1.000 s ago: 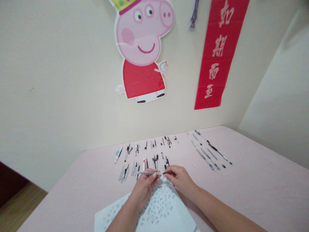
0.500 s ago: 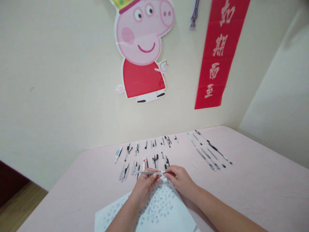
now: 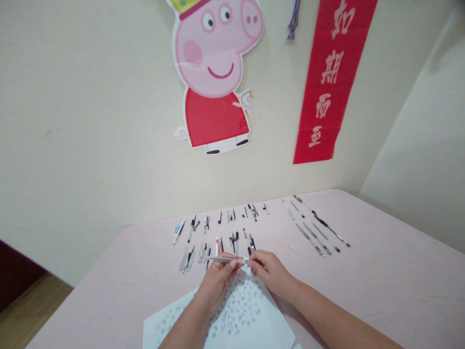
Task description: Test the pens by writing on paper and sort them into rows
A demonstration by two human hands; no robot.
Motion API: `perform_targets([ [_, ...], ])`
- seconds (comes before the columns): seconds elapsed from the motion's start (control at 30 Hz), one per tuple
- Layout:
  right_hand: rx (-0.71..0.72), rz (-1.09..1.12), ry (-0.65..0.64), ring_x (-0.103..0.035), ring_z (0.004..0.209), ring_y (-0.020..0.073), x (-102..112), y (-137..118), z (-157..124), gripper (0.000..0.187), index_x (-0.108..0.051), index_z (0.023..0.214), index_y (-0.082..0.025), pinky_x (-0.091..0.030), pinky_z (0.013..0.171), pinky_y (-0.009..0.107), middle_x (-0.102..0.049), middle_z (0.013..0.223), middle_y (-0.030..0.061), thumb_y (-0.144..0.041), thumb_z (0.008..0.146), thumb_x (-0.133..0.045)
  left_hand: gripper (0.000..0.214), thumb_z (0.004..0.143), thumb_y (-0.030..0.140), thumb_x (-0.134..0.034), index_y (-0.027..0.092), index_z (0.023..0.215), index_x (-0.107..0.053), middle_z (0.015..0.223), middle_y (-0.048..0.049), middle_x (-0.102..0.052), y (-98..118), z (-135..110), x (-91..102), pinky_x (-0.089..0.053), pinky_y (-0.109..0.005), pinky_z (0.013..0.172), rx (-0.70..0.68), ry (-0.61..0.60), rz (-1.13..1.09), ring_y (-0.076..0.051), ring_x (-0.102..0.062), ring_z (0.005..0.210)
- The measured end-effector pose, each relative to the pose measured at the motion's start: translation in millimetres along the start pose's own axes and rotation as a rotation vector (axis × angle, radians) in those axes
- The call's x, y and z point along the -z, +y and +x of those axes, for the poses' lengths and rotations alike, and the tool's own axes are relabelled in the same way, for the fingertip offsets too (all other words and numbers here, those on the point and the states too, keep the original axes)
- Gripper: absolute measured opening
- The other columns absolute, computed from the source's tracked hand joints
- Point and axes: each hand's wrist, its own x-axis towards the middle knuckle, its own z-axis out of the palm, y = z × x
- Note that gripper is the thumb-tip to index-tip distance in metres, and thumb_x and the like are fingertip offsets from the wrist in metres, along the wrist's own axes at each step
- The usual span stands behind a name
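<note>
Above the white scribbled paper sheet (image 3: 241,322), the left hand (image 3: 218,279) and right hand (image 3: 271,270) only pinch a thin clear plastic pen (image 3: 225,259), so it might slip.

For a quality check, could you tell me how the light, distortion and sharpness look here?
Head view: soft, even light, no glare; wide-angle warp slants the wall; the pen between left hand and right hand is small but sharp; writing on the paper is too fine to read.

Red banner (image 3: 332,87) — "如期而至"
</note>
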Motion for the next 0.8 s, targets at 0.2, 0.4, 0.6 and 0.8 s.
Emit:
perform_targets([
  [0.2, 0.033, -0.065, 0.052, -0.052, 0.062, 0.0126, -0.1, 0.3, -0.6, 0.007, -0.058, 0.072, -0.017, -0.037, 0.058, 0.023, -0.057, 0.066, -0.0003, -0.018, 0.078, -0.055, 0.020, 0.066, 0.027, -0.074, 0.013, 0.075, -0.065, 0.076, -0.0044, -0.067, 1.4, 0.2, -2.6, -0.049, -0.021, 0.068, 0.000, 0.041, 0.033, -0.012, -0.061, 0.075],
  [0.4, 0.071, -0.087, 0.087, -0.052, 0.063, 0.0127, -0.3, 0.2, -1.3, 0.004, -0.058, 0.072, -0.017, -0.038, 0.060, 0.023, -0.057, 0.067, 0.0000, -0.016, 0.076, -0.058, 0.020, 0.064, 0.028, -0.075, 0.013, 0.073, -0.066, 0.074, -0.0040, -0.066, 1.1, 0.4, -2.8, -0.048, -0.021, 0.067, -0.013, 0.048, 0.033, -0.013, -0.061, 0.074],
  [0.6, 0.069, -0.094, 0.085, -0.051, 0.062, 0.0126, 0.3, 1.8, -1.4, 0.007, -0.060, 0.072, -0.017, -0.038, 0.059, 0.023, -0.057, 0.066, 0.0001, -0.020, 0.079, -0.057, 0.019, 0.064, 0.027, -0.075, 0.014, 0.075, -0.066, 0.077, -0.0030, -0.066, 0.4, 1.0, -1.5, -0.048, -0.021, 0.069, -0.020, 0.025, 0.026, -0.012, -0.061, 0.076],
  [0.8, 0.065, -0.063, 0.028, -0.052, 0.061, 0.0125, 2.7, -0.7, -2.1, 0.020, -0.059, 0.069, -0.017, -0.037, 0.058, 0.023, -0.057, 0.063, 0.0003, -0.024, 0.084, -0.048, 0.016, 0.067, 0.025, -0.073, 0.015, 0.077, -0.066, 0.080, -0.0041, -0.068, 3.2, -1.9, -4.0, -0.047, -0.021, 0.073, -0.022, -0.013, 0.032, -0.013, -0.062, 0.079],
])
